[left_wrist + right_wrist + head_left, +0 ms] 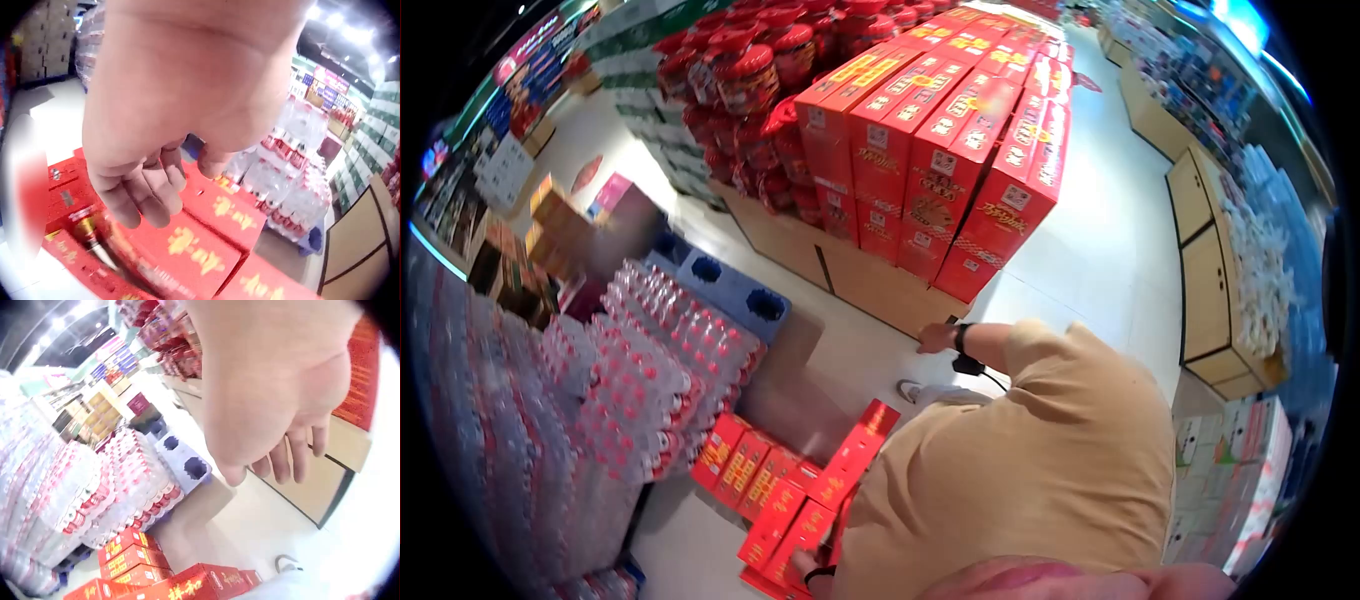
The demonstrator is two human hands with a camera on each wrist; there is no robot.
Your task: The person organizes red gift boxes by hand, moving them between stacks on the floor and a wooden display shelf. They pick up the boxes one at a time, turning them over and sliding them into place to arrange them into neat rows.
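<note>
My left hand (pixel 805 566) is low over a stack of red gift boxes (pixel 775 520) with gold lettering on the floor. In the left wrist view its loosely bent fingers (pixel 150 197) overlap the top of one red box (pixel 194 253), and nothing shows between fingers and thumb. My right hand (pixel 937 338) hangs beside the wooden base (pixel 850 295) of a display, its relaxed fingers (pixel 299 459) pointing down and holding nothing. Tall red cartons (pixel 935 170) stand on that base, above the right hand.
Shrink-wrapped packs of bottles (pixel 650 370) are piled to the left, by a blue pallet (pixel 730 290). Red-lidded jars (pixel 750 75) sit beside the tall cartons. Wooden cabinets (pixel 1215 290) line the right side, with white cartons (pixel 1225 480) nearer me.
</note>
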